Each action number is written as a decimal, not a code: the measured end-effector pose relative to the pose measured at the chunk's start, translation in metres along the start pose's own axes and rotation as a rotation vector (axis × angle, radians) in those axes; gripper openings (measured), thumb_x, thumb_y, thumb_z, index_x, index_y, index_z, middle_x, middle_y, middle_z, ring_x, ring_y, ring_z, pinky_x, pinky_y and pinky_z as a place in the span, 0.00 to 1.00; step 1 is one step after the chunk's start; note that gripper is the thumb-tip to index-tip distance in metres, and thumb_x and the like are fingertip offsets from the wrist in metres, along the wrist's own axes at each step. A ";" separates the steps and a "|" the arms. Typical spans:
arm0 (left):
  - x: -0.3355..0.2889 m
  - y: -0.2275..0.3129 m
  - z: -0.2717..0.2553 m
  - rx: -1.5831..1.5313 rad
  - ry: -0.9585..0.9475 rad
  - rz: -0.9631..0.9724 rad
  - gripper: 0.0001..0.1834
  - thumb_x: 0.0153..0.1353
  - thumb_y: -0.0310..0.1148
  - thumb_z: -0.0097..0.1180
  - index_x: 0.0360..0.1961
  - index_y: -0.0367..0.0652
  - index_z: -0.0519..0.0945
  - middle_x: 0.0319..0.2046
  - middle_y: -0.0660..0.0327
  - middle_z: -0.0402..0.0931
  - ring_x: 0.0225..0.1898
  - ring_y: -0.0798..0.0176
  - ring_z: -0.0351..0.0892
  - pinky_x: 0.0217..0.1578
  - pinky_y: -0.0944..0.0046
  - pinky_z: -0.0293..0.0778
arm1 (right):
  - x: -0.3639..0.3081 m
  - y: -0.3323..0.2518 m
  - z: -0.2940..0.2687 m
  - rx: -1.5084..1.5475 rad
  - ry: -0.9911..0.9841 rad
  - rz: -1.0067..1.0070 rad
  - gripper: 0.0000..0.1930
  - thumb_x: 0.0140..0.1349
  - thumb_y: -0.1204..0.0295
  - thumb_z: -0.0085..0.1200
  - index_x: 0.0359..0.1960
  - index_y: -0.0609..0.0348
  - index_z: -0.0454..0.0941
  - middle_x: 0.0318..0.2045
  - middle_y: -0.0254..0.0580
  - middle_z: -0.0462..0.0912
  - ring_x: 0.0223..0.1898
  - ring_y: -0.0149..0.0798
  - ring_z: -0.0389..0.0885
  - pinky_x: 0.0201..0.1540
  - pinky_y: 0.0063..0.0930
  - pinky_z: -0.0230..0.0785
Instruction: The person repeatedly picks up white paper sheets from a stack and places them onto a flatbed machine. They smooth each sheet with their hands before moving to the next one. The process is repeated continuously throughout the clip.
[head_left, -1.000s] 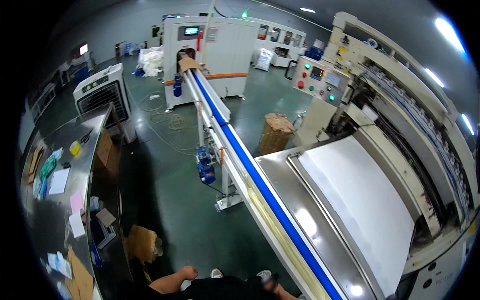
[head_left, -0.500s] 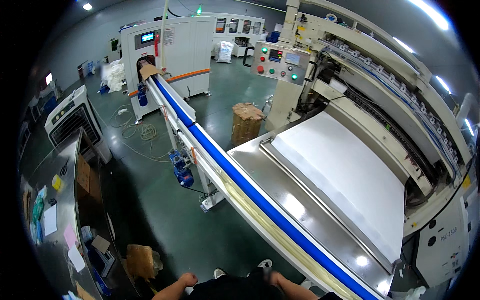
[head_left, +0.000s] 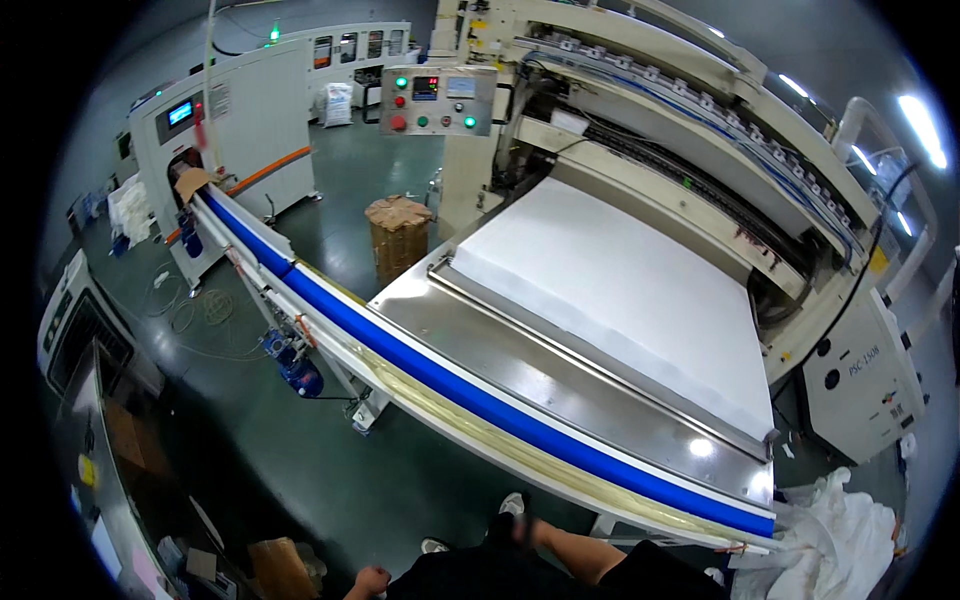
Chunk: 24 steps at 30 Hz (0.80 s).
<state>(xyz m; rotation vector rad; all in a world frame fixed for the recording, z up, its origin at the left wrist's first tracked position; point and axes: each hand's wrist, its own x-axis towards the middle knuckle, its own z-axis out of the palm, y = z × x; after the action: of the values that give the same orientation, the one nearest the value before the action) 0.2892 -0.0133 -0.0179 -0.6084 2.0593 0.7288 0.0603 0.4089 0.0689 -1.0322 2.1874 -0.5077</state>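
Note:
My left hand [head_left: 373, 579] hangs low at the lower edge with its fingers curled. A small pale patch shows beneath it, and I cannot make out whether the hand holds it. My right hand [head_left: 537, 534] is closed in front of my body, beside the conveyor's near side. A dark, blurred thing shows at its fingers, too smeared to name. Closest to that hand runs a long conveyor with a blue belt [head_left: 450, 400]. Beyond the belt, a white sheet stack [head_left: 620, 290] lies on a steel table [head_left: 540, 375] in front of a large cream machine [head_left: 640, 190].
A control panel [head_left: 438, 101] with lit buttons juts from the machine. Past it stands a brown wrapped bundle [head_left: 398, 238]. The conveyor leads to a white cabinet [head_left: 250, 120] at the far left. White crumpled material [head_left: 830, 540] lies at right; a cluttered bench [head_left: 100, 470] is at left.
The view has swung to the right, so machine and conveyor sit further left in it. White crumpled material at the lower right has come more into sight. Both hands stay low and closed.

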 end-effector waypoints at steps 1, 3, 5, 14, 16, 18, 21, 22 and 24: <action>-0.001 0.002 0.000 0.009 -0.005 0.011 0.19 0.58 0.48 0.50 0.33 0.42 0.81 0.28 0.57 0.80 0.31 0.56 0.78 0.34 0.54 0.72 | -0.003 -0.002 -0.001 0.054 -0.014 0.063 0.08 0.50 0.65 0.50 0.21 0.54 0.73 0.21 0.46 0.73 0.24 0.45 0.72 0.30 0.38 0.68; -0.007 0.004 0.003 0.020 -0.009 0.023 0.18 0.58 0.47 0.50 0.33 0.42 0.81 0.28 0.56 0.79 0.32 0.55 0.78 0.34 0.53 0.72 | -0.003 0.012 0.016 -0.049 -0.013 -0.003 0.07 0.50 0.65 0.49 0.22 0.54 0.74 0.22 0.46 0.74 0.26 0.44 0.73 0.32 0.38 0.68; 0.004 0.041 0.006 0.025 -0.044 0.114 0.17 0.57 0.46 0.50 0.32 0.43 0.81 0.29 0.55 0.79 0.33 0.54 0.78 0.35 0.53 0.72 | -0.030 0.088 0.059 -0.405 0.025 -0.188 0.07 0.50 0.66 0.50 0.24 0.54 0.74 0.23 0.45 0.74 0.27 0.44 0.74 0.32 0.37 0.69; -0.019 0.064 -0.021 0.007 -0.007 0.095 0.17 0.52 0.46 0.50 0.34 0.45 0.82 0.36 0.53 0.80 0.43 0.50 0.78 0.44 0.54 0.73 | -0.029 0.059 0.042 0.053 -0.182 0.206 0.14 0.52 0.61 0.50 0.31 0.58 0.78 0.33 0.49 0.79 0.37 0.51 0.77 0.38 0.42 0.68; -0.014 0.058 -0.023 0.021 0.003 0.108 0.17 0.53 0.46 0.50 0.34 0.46 0.82 0.36 0.54 0.80 0.42 0.51 0.78 0.43 0.54 0.73 | -0.022 0.054 0.036 0.051 -0.173 0.205 0.14 0.52 0.60 0.51 0.31 0.57 0.78 0.34 0.49 0.80 0.37 0.50 0.77 0.38 0.41 0.68; -0.013 0.040 -0.021 0.000 0.012 0.110 0.17 0.53 0.47 0.51 0.35 0.47 0.82 0.36 0.55 0.80 0.41 0.52 0.78 0.43 0.54 0.73 | -0.014 0.020 0.013 0.094 -0.154 0.270 0.14 0.51 0.60 0.52 0.30 0.57 0.78 0.34 0.49 0.80 0.37 0.50 0.78 0.38 0.41 0.68; -0.005 0.046 -0.016 0.028 -0.031 0.170 0.17 0.53 0.48 0.52 0.35 0.48 0.81 0.36 0.57 0.80 0.41 0.53 0.78 0.43 0.54 0.73 | -0.021 0.029 0.010 0.133 -0.114 0.237 0.13 0.49 0.60 0.53 0.28 0.58 0.77 0.32 0.48 0.80 0.36 0.49 0.78 0.37 0.40 0.68; -0.002 0.044 -0.012 0.008 -0.030 0.160 0.17 0.53 0.47 0.52 0.35 0.48 0.82 0.36 0.56 0.80 0.41 0.53 0.78 0.43 0.54 0.73 | -0.020 0.029 0.008 0.171 -0.075 0.247 0.13 0.49 0.61 0.53 0.27 0.58 0.77 0.31 0.48 0.80 0.35 0.49 0.78 0.37 0.40 0.68; 0.005 0.031 -0.001 -0.016 -0.027 0.135 0.16 0.53 0.47 0.53 0.35 0.48 0.82 0.36 0.56 0.80 0.41 0.54 0.78 0.42 0.55 0.73 | -0.017 0.031 0.012 0.259 0.012 0.267 0.13 0.48 0.61 0.53 0.24 0.59 0.77 0.29 0.47 0.80 0.34 0.48 0.78 0.36 0.39 0.68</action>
<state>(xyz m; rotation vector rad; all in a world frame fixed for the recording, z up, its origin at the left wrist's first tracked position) 0.2659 0.0074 -0.0134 -0.4698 2.0860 0.8274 0.0605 0.4401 0.0486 -0.5918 2.1571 -0.6515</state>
